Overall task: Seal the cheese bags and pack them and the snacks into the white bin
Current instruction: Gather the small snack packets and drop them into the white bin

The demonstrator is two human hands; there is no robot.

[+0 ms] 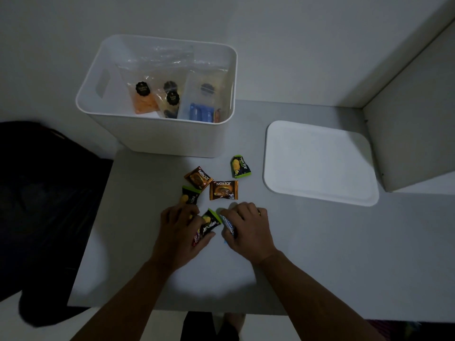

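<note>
Left hand (178, 230) gripping green snack packet (208, 222) plus red one (196, 238); right hand (248, 227) clutching blue-white packet (227, 223). Four snacks (223, 190) lying on table (307, 254) near white bin (157, 134); cheese bags (145, 94) sitting inside.

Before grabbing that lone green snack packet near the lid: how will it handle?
The green snack packet looks small and puffy, so probably light. Its glossy film wrapper may slip or crinkle when pinched. It lies flat on the table, so it should slide, not roll.

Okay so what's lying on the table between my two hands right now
In the head view, a green-and-black Nextar snack packet lies between the left hand and the right hand. Each hand also holds other small packets.
</note>
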